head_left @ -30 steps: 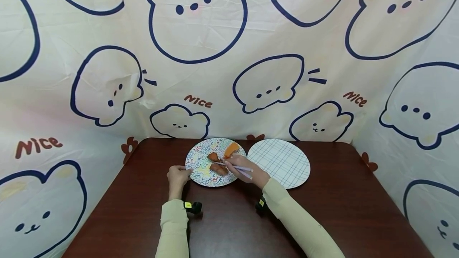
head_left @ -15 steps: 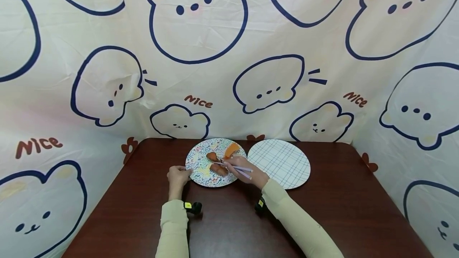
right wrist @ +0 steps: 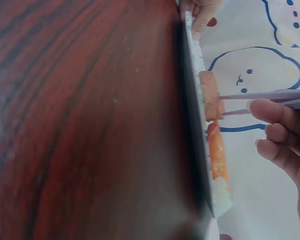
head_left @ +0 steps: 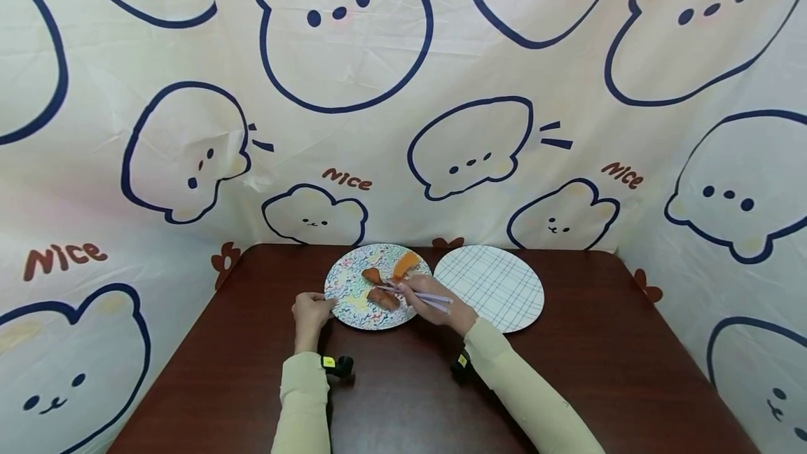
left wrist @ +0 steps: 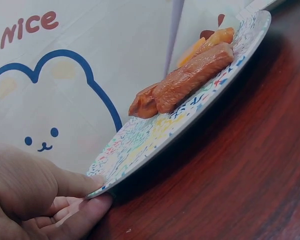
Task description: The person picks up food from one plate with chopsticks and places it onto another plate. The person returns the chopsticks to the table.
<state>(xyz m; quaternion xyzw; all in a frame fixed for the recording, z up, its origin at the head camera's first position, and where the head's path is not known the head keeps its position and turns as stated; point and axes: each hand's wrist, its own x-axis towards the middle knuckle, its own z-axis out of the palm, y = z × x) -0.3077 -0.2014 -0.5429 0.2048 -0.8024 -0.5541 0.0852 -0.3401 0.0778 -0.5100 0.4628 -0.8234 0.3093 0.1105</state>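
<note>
My left hand [head_left: 311, 312] pinches the left rim of a round, multicolour-speckled plate [head_left: 347, 307], thumb above and fingers beneath. On the plate lie a thick brown piece of meat [head_left: 383, 299], a smaller brown piece [head_left: 372, 275] behind it and an orange wedge [head_left: 405, 264]. My right hand [head_left: 435, 286], over the plate's right side, holds a pair of pale purple chopsticks [right wrist: 270, 95]. Their tips are at the brown pieces in the head view, and overlap one brown piece in the right wrist view. A pale lump [right wrist: 222, 196] shows beside an orange piece there.
A second round plate [head_left: 498, 286], white with a blue grid, stands right beside the speckled one. Both are near the back edge of the dark brown table [head_left: 391, 384]. A printed cloth [head_left: 391, 146] hangs close behind and around the table.
The right hand and chopsticks have shifted slightly to the right. The smaller brown piece has moved a little to the left. The left hand has kept its place on the rim.
</note>
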